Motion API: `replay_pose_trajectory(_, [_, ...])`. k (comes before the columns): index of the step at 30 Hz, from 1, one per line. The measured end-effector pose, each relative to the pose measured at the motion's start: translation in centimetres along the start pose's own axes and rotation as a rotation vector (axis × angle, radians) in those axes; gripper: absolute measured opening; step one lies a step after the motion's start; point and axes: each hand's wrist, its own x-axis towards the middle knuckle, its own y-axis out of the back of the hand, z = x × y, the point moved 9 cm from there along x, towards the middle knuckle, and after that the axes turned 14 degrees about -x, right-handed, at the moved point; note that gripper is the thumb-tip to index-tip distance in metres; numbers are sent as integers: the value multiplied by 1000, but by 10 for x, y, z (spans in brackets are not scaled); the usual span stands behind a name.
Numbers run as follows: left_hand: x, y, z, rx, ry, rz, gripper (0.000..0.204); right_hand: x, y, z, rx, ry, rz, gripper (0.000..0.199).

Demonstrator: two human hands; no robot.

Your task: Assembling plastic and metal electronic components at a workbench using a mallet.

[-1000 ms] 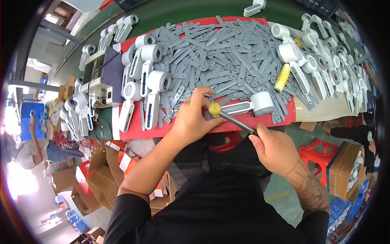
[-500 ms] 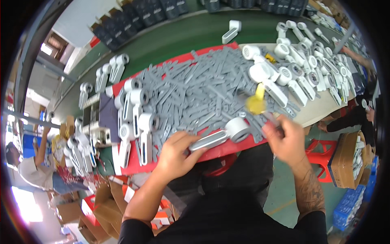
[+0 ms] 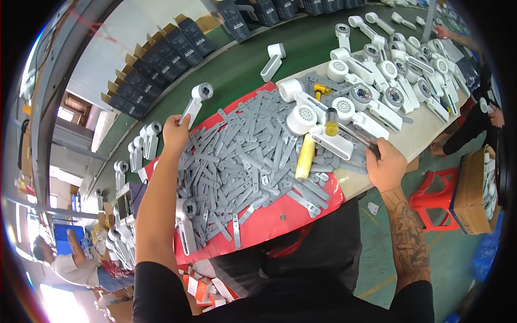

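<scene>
My left hand [image 3: 175, 134] reaches out over the far left edge of the red sheet [image 3: 264, 220], its fingers closed round the handle of a white fan-shaped device [image 3: 195, 103] with a round head pointing up. At the right end of the pile, my right hand [image 3: 386, 166] grips the shaft of a small mallet [image 3: 331, 123], whose head is dark at one end and yellow at the other. That head hovers over or rests by several white devices [image 3: 331, 142]; I cannot tell which. Grey flat plastic strips [image 3: 247, 145] lie heaped between my hands.
A yellow tool handle [image 3: 305, 157] lies on the strips. Many white devices [image 3: 388, 70] crowd the beige board [image 3: 371, 183] at right. Black boxes [image 3: 156, 64] line the green bench [image 3: 237, 70]. A red stool [image 3: 433, 199] and a carton [image 3: 474, 188] stand at right.
My left hand has moved from the near edge to the far left, carrying the white device. My right hand stays at the right with the mallet. The view has turned.
</scene>
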Motion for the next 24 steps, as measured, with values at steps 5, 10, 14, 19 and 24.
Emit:
replay_pose_trajectory(5, [43,-75,-17,-61,165,-34,39,-3,2,6,26,6,23,15])
replay_pose_trajectory(10, [52,-97,0,372,-97,-249,56,-9,-6,8,19,-4,18,12])
replay_pose_trajectory(14, [53,-57,22,379,-123,-101,52,-17,-8,21,39,-46,3,10])
replay_pose_trajectory(19, [61,68,-22,768,104,20,56,-17,-24,28,54,-47,-55,9])
replay_pose_trajectory(24, [63,33,-95,1015,217,-256,79,-31,11,65,-131,-159,-132,12])
